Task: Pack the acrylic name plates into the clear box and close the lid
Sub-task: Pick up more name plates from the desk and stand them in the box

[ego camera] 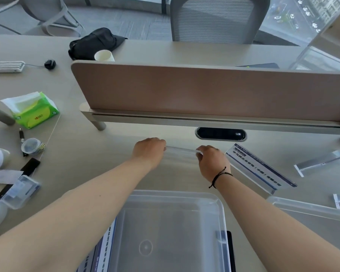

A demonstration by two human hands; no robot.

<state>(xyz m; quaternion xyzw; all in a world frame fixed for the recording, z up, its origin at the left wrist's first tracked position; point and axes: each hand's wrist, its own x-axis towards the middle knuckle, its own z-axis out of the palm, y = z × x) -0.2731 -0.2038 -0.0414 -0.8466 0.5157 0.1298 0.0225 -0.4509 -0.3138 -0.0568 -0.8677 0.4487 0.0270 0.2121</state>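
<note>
A clear acrylic name plate (pixel 182 149) is held at both ends beyond the box, near the desk divider. My left hand (pixel 148 150) grips its left end and my right hand (pixel 212 161) grips its right end. The clear box (pixel 214 201) stands open right in front of me, between my forearms. A name plate with blue print (pixel 259 167) lies to the right of my right hand. Another clear plate (pixel 320 160) rests further right. The box lid (pixel 310 211) lies at the right edge. Printed plates (pixel 104 250) show beside the box's left wall.
A brown desk divider (pixel 204 91) crosses the table behind my hands, with a black cable port (pixel 221 133) below it. A green tissue pack (pixel 34 112), tape roll (pixel 30 146), small clear case (pixel 20 191) and cups sit at the left. A black bag (pixel 94 43) lies beyond.
</note>
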